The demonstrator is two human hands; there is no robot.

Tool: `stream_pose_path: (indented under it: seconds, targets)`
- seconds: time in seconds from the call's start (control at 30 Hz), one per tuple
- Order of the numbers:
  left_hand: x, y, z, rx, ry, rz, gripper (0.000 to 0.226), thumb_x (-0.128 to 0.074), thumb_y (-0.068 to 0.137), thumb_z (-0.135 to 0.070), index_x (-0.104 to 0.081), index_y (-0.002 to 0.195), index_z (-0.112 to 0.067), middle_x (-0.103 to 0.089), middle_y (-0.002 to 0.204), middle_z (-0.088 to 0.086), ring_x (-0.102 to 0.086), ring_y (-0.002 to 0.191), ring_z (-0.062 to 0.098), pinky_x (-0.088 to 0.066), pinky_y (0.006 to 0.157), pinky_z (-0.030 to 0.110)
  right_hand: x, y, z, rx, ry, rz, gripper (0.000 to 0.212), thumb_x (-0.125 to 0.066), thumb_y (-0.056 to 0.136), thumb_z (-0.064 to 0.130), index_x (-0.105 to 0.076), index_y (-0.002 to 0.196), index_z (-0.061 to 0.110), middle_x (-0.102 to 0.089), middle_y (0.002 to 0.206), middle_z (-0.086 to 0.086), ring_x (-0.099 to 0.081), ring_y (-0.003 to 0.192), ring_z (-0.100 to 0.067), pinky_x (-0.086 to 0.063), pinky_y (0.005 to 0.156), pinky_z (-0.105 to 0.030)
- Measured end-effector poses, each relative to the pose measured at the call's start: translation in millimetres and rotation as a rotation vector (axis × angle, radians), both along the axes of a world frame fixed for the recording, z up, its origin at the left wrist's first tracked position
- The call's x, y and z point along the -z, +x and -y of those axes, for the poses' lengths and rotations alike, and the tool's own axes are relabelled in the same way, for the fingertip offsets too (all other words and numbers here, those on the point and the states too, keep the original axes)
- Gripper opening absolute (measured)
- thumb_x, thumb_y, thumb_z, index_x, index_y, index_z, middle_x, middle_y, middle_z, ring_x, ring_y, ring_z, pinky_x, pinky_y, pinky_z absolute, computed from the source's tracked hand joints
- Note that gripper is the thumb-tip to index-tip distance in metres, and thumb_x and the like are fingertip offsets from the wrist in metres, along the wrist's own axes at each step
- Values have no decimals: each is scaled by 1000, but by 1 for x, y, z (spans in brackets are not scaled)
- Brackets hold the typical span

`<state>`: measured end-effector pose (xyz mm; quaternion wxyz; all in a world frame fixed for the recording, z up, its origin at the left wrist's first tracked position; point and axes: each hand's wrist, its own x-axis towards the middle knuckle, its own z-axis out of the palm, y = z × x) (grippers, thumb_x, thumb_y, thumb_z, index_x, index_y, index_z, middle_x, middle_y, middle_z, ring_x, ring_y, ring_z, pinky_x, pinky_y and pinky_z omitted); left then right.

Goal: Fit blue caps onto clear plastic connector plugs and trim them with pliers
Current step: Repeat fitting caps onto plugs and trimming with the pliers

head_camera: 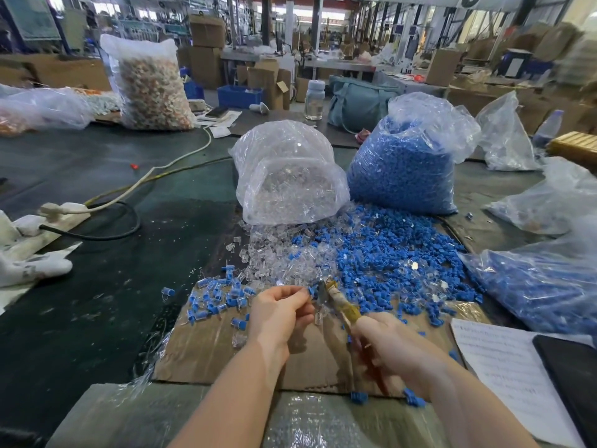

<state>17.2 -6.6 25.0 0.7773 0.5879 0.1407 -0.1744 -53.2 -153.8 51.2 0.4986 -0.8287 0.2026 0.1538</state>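
Head view. Left hand (279, 313), low centre, fingers curled and pinching a small capped plug (310, 291) at its fingertips; part is blurred, blue cap just visible. Right hand (392, 349) at 4 o'clock from the left, wrapped round the handles of the pliers (336, 302). Handles look tape-wound, yellowish, worn; metal nose points toward 11 o'clock and meets the pinched part. Whether the nose bites it cannot be told.

Both hands hover over a sheet of brown cardboard (206, 347), matte, creased, edged with clear film. At 12 o'clock from the hands: loose heap of clear plugs (277, 257), glassy, small, boxy. At 2 o'clock: loose heap of blue caps (387, 253), matte. At 9 o'clock from the left hand: scatter of finished capped plugs (213, 300).

Behind the heaps, two crinkled transparent bags: clear-plug bag (290, 176) at 12 o'clock, blue-cap bag (407, 163) at 1 o'clock, touching side by side. Printed paper sheet (504, 367) at 4 o'clock.
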Motion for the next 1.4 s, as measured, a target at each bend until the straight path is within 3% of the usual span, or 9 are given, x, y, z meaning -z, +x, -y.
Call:
stream_pose_path:
  seconds: [0.07, 0.17, 0.33, 0.47, 0.8, 1.1, 1.3, 1.4]
  targets:
    - [0, 4, -1, -9, 0, -1, 3, -64, 85, -4, -64, 82, -6, -65, 52, 1, -61, 48, 11, -50, 51, 22, -1, -1, -4, -5, 118, -48, 8, -47, 85, 18, -49, 78, 14, -48, 72, -5, -49, 61, -19, -43, 61, -29]
    - [-1, 7, -3, -14, 13, 1, 3, -64, 85, -6, -64, 83, -7, -66, 53, 0, -62, 48, 10, -50, 47, 21, -3, 0, -6, -31, 210, -82, 11, -49, 82, 9, -53, 91, 6, -54, 82, -12, -56, 68, -24, -52, 64, -37]
    - [-3, 10, -2, -41, 85, 22, 3, -64, 86, -10, -65, 84, -11, -68, 60, 1, -63, 50, 10, -52, 51, 29, -10, 0, -9, -75, 274, -94, 24, -44, 77, -6, -52, 98, 3, -53, 84, -14, -53, 71, -26, -48, 59, -31]
    - [-5, 12, -3, -51, 107, 18, 4, -64, 87, -12, -66, 84, -11, -67, 61, 3, -60, 46, 11, -51, 50, 29, -18, -1, -13, -141, 311, -98, 24, -37, 78, -13, -51, 89, 4, -51, 81, -12, -51, 68, -23, -45, 49, -21]
    - [-1, 16, -8, -52, 75, -16, 2, -65, 86, -14, -66, 86, -13, -67, 61, 2, -61, 50, 12, -51, 53, 30, -24, 1, -17, -193, 240, -104, 27, -38, 79, -12, -50, 95, 5, -54, 85, -10, -55, 76, -22, -46, 61, -26]
    - [-5, 18, -8, -74, 101, -2, 3, -62, 87, -8, -65, 87, -7, -62, 66, 9, -55, 45, 12, -45, 40, 19, -23, 4, -20, -249, 81, -93, 27, -38, 80, -10, -51, 91, 10, -53, 85, -6, -48, 71, -18, -37, 57, -23]
    - [-7, 14, -5, -100, 93, 22, 4, -61, 88, -7, -64, 87, -6, -60, 62, 6, -53, 46, 12, -42, 43, 21, -25, 3, -17, -234, 107, -98, 27, -38, 79, -11, -49, 84, 13, -50, 77, -2, -46, 65, -14, -36, 52, -19]
    - [-7, 13, -5, -93, 140, 55, 5, -60, 88, -6, -64, 84, -7, -59, 56, 4, -51, 44, 12, -40, 43, 23, -24, 2, -16, -256, 51, -76, 29, -38, 78, -10, -53, 94, 10, -51, 82, -2, -45, 65, -14, -35, 54, -22]
